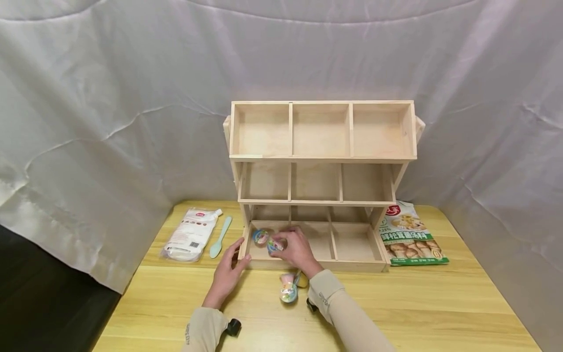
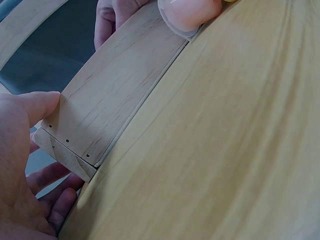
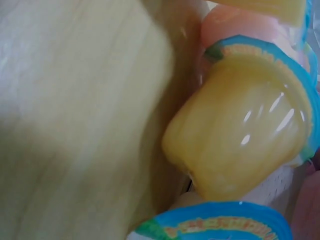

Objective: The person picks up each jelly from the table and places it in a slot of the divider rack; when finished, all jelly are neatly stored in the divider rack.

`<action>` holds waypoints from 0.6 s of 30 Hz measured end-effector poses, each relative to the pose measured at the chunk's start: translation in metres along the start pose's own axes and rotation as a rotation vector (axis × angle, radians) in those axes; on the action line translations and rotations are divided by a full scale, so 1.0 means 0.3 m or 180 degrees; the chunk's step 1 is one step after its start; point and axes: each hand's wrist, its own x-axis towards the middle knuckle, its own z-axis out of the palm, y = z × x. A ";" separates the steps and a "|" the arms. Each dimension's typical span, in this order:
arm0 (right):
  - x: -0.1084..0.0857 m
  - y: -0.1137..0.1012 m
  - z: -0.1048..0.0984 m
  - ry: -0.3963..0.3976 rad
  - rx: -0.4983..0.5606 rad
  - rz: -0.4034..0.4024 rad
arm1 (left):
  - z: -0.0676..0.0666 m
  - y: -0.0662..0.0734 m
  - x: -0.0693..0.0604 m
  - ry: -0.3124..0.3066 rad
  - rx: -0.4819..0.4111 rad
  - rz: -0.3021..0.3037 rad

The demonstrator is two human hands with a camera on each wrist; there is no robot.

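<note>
A three-tier wooden rack [image 1: 323, 158] stands on the table, each tier split into compartments. My left hand [image 1: 228, 269] grips the front left corner of its bottom tray [image 2: 120, 80], thumb at the top edge and fingers at the side. In that tray's left compartment, my right hand [image 1: 299, 249] pinches a jelly cup [image 1: 276, 247]. Another jelly cup [image 1: 260, 237] lies beside it. Before the tray, a pink jelly cup [image 1: 288, 289] and a yellow jelly cup [image 1: 302, 280] lie on the table. The right wrist view shows the yellow cup's blue lid [image 3: 312, 110] up close.
Left of the rack lie a white spouted pouch [image 1: 192, 234] and a pale green spoon [image 1: 221, 237]. A green and white food packet [image 1: 411, 237] with mushroom pictures lies at the right, partly behind the rack. Grey cloth [image 1: 176, 58] hangs behind and at the sides.
</note>
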 end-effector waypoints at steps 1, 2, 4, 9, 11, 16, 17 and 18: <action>0.001 0.001 0.001 -0.0005 0.0004 -0.0001 | 0.000 0.000 0.000 0.0000 -0.0002 0.0000; 0.001 0.003 0.002 -0.0008 0.0013 -0.0001 | 0.000 0.000 0.000 -0.0002 -0.0003 0.0001; 0.001 0.005 0.002 -0.0014 0.0027 -0.0002 | 0.000 0.000 0.000 -0.0006 -0.0005 0.0000; 0.004 0.012 0.005 -0.0007 0.0024 -0.0030 | 0.000 0.000 0.000 -0.0020 -0.0017 -0.0018; 0.006 0.014 0.006 -0.0010 0.0043 -0.0030 | 0.000 -0.001 0.000 -0.0021 -0.0017 -0.0028; 0.006 0.014 0.000 -0.0035 0.0101 -0.0045 | 0.003 -0.003 0.001 0.0015 0.0018 0.0025; 0.005 0.012 -0.004 -0.0046 0.0127 -0.0047 | 0.003 -0.004 0.002 0.0020 0.0020 0.0029; 0.004 0.011 -0.008 -0.0060 0.0146 -0.0048 | 0.004 -0.004 0.001 0.0025 0.0023 0.0034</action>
